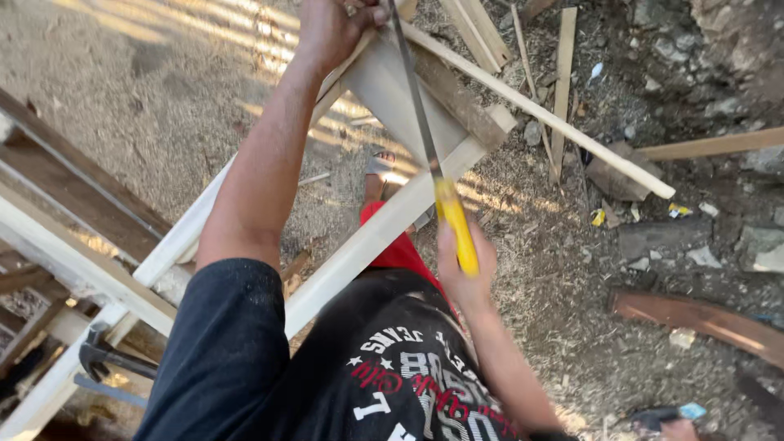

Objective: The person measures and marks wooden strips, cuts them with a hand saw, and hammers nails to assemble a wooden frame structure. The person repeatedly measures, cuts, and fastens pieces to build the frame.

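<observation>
My right hand (464, 269) grips the yellow handle of a hand saw (454, 222). Its thin steel blade (413, 90) runs up and away to the top of the view. My left hand (333, 26) is closed on the far end of a pale wooden frame (371, 233), right beside the blade's far end. A thin pale strip of wood (539, 114) crosses the frame near the blade and slants down to the right. Below the frame show my foot in a sandal (380, 166) and red shorts (400, 249).
Sawdust and wood shavings cover the ground (539, 269). Loose sticks and offcuts (562, 77) lie at the top right, with stones and scraps. A reddish plank (694, 318) lies at the right. A claw hammer (102, 355) rests by stacked timber (73, 196) on the left.
</observation>
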